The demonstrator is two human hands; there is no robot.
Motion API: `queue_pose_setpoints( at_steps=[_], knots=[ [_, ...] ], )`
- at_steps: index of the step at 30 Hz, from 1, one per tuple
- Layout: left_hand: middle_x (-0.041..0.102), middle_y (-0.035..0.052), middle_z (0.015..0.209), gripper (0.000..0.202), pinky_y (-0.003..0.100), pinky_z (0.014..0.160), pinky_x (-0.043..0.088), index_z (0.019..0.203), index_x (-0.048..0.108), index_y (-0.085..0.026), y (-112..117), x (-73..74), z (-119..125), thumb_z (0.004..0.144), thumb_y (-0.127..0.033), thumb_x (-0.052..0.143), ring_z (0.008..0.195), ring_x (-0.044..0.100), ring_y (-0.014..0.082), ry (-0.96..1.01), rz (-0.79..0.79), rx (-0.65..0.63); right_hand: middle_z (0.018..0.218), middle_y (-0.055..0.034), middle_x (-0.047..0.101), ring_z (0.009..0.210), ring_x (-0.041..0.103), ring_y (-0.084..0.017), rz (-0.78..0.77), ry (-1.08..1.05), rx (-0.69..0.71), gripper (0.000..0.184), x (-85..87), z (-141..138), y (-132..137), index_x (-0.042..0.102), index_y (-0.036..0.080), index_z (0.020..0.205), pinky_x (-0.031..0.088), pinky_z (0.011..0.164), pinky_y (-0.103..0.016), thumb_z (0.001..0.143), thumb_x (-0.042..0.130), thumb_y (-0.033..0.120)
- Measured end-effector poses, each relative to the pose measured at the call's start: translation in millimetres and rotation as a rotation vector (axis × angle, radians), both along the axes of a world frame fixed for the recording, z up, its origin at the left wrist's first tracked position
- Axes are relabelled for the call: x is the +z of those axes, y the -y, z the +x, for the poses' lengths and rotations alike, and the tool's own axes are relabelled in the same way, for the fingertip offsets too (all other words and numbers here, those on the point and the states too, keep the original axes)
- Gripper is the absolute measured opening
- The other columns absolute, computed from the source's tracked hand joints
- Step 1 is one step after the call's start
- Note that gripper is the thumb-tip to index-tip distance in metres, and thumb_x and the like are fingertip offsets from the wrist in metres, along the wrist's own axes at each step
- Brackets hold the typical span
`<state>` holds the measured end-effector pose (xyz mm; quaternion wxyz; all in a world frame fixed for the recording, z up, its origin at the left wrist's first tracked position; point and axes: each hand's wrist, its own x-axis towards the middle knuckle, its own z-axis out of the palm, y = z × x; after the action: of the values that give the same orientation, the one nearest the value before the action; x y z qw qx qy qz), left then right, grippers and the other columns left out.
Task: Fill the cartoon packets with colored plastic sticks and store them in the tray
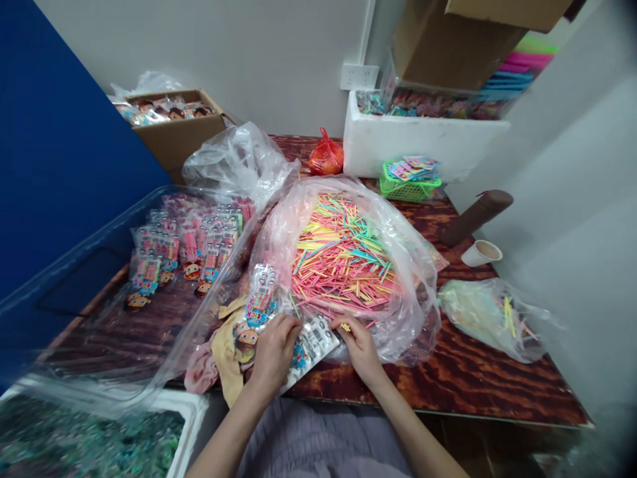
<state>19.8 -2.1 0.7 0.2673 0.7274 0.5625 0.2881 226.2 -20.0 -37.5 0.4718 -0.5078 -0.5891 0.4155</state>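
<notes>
My right hand [362, 355] is closed around a small bunch of yellow sticks [345, 326], their ends showing at the fingertips. Closed in a pinch, my left hand [275, 350] lies over the left part of a silver printed packet [318, 337]; what its fingers hold is hidden. A thin pale green stick [294, 307] shows just beyond those fingertips. Left of the silver packet is a filled cartoon packet [261, 299] with coloured sticks inside. Just beyond both hands, a large clear plastic bag [415, 292] lies open, full of loose pink, yellow, green and blue sticks [343, 259].
Filled packets [189, 245] lie in a clear plastic bin [169, 372] at left. Yellow and pink cloths [226, 348] sit beside my left hand. At right are a paper cup [482, 253], a brown bottle [478, 216] and a plastic bag [490, 315]. Behind stands a green basket [409, 190].
</notes>
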Motion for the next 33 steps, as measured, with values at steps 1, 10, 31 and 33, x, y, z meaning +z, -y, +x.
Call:
queue_pose_setpoints(
  at_steps=[1,10,31,33],
  knots=[
    [0.062,0.0043,0.084,0.021,0.031,0.075,0.042,0.084,0.064,-0.020,0,-0.3,-1,0.093,-0.026,0.046,0.083,0.060,0.0202,0.051,0.002,0.019,0.090,-0.0030,0.066,0.091,0.060,-0.020,0.006,0.001,-0.001,0.017,-0.2,0,0,0.066,0.022,0.090,0.042,0.083,-0.029,0.094,0.049,0.021],
    [0.060,-0.0021,0.076,0.019,0.023,0.066,0.041,0.082,0.063,-0.020,-6,18.0,-15,0.085,-0.039,0.060,0.071,0.054,0.0138,0.566,-0.231,0.305,0.091,-0.0033,0.067,0.091,0.061,-0.020,0.030,0.004,0.000,0.018,0.9,-1,-1,0.067,0.023,0.089,0.043,0.084,-0.030,0.093,0.050,0.018],
    [0.060,-0.0029,0.063,0.030,0.020,0.054,0.039,0.073,0.062,-0.018,3,20.0,-29,0.081,-0.046,0.064,0.058,0.052,0.0114,0.720,-0.270,0.369,0.092,-0.0043,0.068,0.092,0.062,-0.021,0.024,0.039,-0.008,0.017,-0.1,-1,1,0.068,0.023,0.090,0.044,0.084,-0.032,0.093,0.052,0.023],
    [0.063,-0.0013,0.067,0.030,0.021,0.057,0.042,0.077,0.066,-0.017,2,19.3,-30,0.082,-0.047,0.063,0.062,0.055,0.0130,0.712,-0.263,0.383,0.092,-0.0047,0.068,0.093,0.062,-0.021,0.024,0.038,-0.003,0.017,0.4,-1,1,0.069,0.023,0.090,0.045,0.085,-0.032,0.093,0.052,0.024]
  ],
)
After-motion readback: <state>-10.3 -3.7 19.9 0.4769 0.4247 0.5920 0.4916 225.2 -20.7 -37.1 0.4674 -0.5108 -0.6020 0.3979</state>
